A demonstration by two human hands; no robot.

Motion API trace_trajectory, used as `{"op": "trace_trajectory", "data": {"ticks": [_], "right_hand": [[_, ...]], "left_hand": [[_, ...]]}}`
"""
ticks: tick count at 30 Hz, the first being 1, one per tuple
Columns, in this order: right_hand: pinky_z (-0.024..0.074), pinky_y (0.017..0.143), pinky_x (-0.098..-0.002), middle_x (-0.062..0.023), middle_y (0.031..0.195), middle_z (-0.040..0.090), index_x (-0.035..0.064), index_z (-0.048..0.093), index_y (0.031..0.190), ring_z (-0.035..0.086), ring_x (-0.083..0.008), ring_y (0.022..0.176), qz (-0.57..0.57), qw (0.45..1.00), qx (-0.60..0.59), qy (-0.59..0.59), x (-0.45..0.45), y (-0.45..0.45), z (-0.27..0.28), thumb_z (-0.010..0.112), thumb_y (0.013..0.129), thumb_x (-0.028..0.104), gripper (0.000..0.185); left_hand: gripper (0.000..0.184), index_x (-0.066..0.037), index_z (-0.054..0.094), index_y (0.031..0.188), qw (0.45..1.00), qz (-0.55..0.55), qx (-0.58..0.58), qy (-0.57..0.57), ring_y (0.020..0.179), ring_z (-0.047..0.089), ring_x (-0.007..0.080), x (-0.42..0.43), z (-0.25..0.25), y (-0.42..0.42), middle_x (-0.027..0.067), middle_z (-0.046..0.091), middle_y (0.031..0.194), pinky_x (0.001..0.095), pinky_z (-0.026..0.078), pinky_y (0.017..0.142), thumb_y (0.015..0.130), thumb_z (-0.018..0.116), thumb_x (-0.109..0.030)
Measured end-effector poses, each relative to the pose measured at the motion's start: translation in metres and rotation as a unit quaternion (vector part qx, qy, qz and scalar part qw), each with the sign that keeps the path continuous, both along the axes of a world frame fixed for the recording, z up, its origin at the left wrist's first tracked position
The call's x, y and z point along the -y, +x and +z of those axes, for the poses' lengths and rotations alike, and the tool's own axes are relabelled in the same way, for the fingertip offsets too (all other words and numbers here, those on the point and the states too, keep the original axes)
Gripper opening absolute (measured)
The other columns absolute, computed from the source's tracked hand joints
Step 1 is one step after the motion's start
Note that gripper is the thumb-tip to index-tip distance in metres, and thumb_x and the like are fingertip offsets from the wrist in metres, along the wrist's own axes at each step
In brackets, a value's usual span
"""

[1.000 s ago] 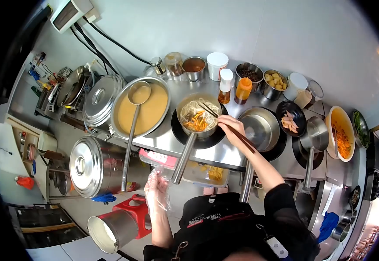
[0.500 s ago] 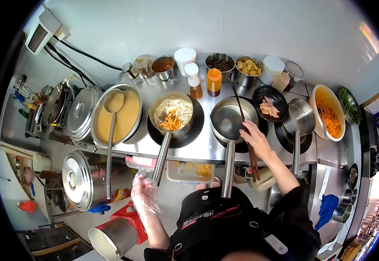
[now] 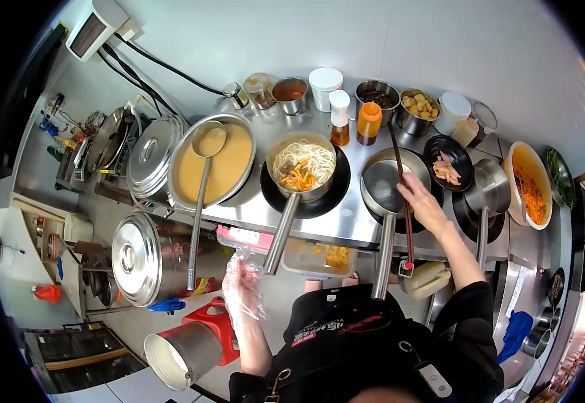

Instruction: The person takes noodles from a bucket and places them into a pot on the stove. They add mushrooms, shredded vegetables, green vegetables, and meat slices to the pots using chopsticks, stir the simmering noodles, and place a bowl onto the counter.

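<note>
My right hand (image 3: 421, 203) closes its fingers on long dark chopsticks (image 3: 408, 232) lying across the rim of a saucepan (image 3: 382, 185) with clear liquid. My left hand (image 3: 240, 285), in a clear plastic glove, is raised in front of the counter, beside the handle of another saucepan. Its fingers blur into the crumpled plastic, so their pose is unclear. That left saucepan holds white noodles (image 3: 302, 158) and orange strips (image 3: 298, 176) on a black burner. Right of the chopsticks, a black bowl (image 3: 466, 176) holds pale pink meat strips (image 3: 445, 168).
A broth basin (image 3: 246, 185) with a ladle (image 3: 202, 191) stands at left. Squeeze bottles (image 3: 369, 121), jars and ingredient pots line the wall. At right are an empty saucepan (image 3: 490, 188) and a tub of shredded carrot (image 3: 534, 198). Below stand a lidded pot (image 3: 128, 258) and a red stool (image 3: 222, 329).
The whole view has shifted, so the counter appears farther right. The chopsticks' near ends have come together. My right hand remains at the chopsticks, and my left stays raised near the noodle pan's handle.
</note>
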State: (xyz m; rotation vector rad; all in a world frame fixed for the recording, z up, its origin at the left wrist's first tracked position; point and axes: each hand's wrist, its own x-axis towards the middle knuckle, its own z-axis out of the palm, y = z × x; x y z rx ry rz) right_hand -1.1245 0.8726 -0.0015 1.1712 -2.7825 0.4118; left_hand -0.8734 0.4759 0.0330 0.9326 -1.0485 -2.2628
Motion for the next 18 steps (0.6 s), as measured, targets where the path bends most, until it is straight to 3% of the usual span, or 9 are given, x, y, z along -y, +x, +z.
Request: {"op": "trace_trajectory", "data": {"ticks": [2, 4, 5, 7, 9, 12, 14, 15, 18], "right_hand": [[0.0398, 0.105, -0.0403, -0.0216, 0.137, 0.043, 0.0011, 0.054, 0.123, 0.044, -0.0378, 0.127, -0.097, 0.992, -0.023, -0.080, 0.025, 0.025, 0.036, 0.053, 0.078, -0.010, 0.047], [0.0441, 0.097, -0.0400, -0.0211, 0.124, 0.054, -0.0007, 0.058, 0.116, 0.054, -0.0374, 0.115, -0.138, 0.960, 0.004, -0.244, 0.059, 0.059, 0.071, 0.054, 0.081, -0.008, 0.036], [0.0487, 0.087, -0.0365, -0.0182, 0.107, 0.062, -0.0016, 0.062, 0.109, 0.061, -0.0339, 0.099, -0.135, 0.936, -0.006, -0.324, 0.078, 0.080, 0.086, 0.054, 0.084, -0.007, 0.026], [0.0502, 0.075, -0.0272, -0.0104, 0.092, 0.067, -0.0011, 0.063, 0.103, 0.064, -0.0174, 0.084, -0.134, 0.865, 0.169, -0.452, 0.115, 0.129, 0.103, 0.057, 0.089, 0.000, 0.015], [0.0525, 0.072, -0.0264, -0.0091, 0.090, 0.066, -0.0012, 0.063, 0.103, 0.063, -0.0143, 0.078, -0.110, 0.719, 0.383, -0.569, 0.159, 0.173, 0.087, 0.056, 0.092, 0.001, 0.013], [0.0520, 0.071, -0.0267, -0.0086, 0.094, 0.065, 0.0020, 0.061, 0.108, 0.064, -0.0153, 0.083, -0.137, 0.585, 0.615, -0.511, 0.212, 0.188, -0.009, 0.058, 0.095, 0.016, 0.020], [0.0525, 0.073, -0.0324, -0.0103, 0.102, 0.064, 0.0034, 0.052, 0.122, 0.062, -0.0209, 0.091, -0.248, 0.406, 0.722, -0.503, 0.230, 0.186, -0.109, 0.061, 0.093, 0.026, 0.038], [0.0509, 0.082, -0.0378, -0.0130, 0.113, 0.061, 0.0051, 0.045, 0.130, 0.058, -0.0241, 0.102, -0.324, 0.336, 0.732, -0.497, 0.236, 0.181, -0.159, 0.061, 0.093, 0.030, 0.048], [0.0460, 0.092, -0.0440, -0.0148, 0.125, 0.056, 0.0065, 0.042, 0.135, 0.051, -0.0276, 0.115, -0.403, 0.294, 0.684, -0.532, 0.249, 0.170, -0.232, 0.061, 0.093, 0.035, 0.054]], "left_hand": [[0.026, 0.000, 0.063, 0.105, 1.000, -0.003, 0.005, 0.000, 0.066, 0.056, 0.0126, 0.014, 0.002, 0.003, 0.0023, 0.059, 0.074, 0.0255, 0.047, 0.061, 0.092, 0.064, -0.022], [0.025, 0.000, 0.062, 0.105, 0.999, -0.046, -0.011, 0.002, 0.067, 0.057, 0.0124, 0.023, 0.009, 0.005, 0.0026, 0.060, 0.076, 0.0254, 0.048, 0.061, 0.091, 0.065, -0.020], [0.025, 0.001, 0.062, 0.105, 0.999, -0.051, -0.006, -0.012, 0.067, 0.057, 0.0125, 0.026, 0.012, 0.004, 0.0029, 0.060, 0.076, 0.0255, 0.049, 0.061, 0.091, 0.065, -0.020], [0.022, 0.002, 0.062, 0.105, 0.997, -0.062, 0.014, -0.036, 0.067, 0.058, 0.0129, 0.030, 0.019, 0.001, 0.0040, 0.061, 0.076, 0.0258, 0.049, 0.062, 0.093, 0.062, -0.017], [0.023, 0.003, 0.062, 0.105, 0.994, -0.102, -0.005, -0.030, 0.067, 0.058, 0.0143, 0.037, 0.020, 0.000, 0.0050, 0.060, 0.074, 0.0264, 0.049, 0.063, 0.093, 0.062, -0.016], [0.024, 0.003, 0.063, 0.105, 0.991, -0.130, 0.002, -0.032, 0.066, 0.057, 0.0154, 0.045, 0.026, 0.001, 0.0055, 0.060, 0.073, 0.0268, 0.048, 0.064, 0.093, 0.062, -0.017], [0.023, 0.003, 0.063, 0.105, 0.988, -0.149, 0.009, -0.028, 0.065, 0.057, 0.0153, 0.051, 0.032, 0.006, 0.0055, 0.060, 0.073, 0.0265, 0.048, 0.064, 0.093, 0.061, -0.017], [0.022, 0.003, 0.063, 0.105, 0.986, -0.165, 0.011, -0.036, 0.065, 0.057, 0.0153, 0.055, 0.034, 0.009, 0.0057, 0.060, 0.073, 0.0264, 0.048, 0.064, 0.094, 0.060, -0.016], [0.022, 0.003, 0.063, 0.105, 0.979, -0.197, 0.004, -0.049, 0.065, 0.057, 0.0148, 0.063, 0.039, 0.016, 0.0060, 0.060, 0.074, 0.0260, 0.048, 0.064, 0.094, 0.059, -0.016]]}}
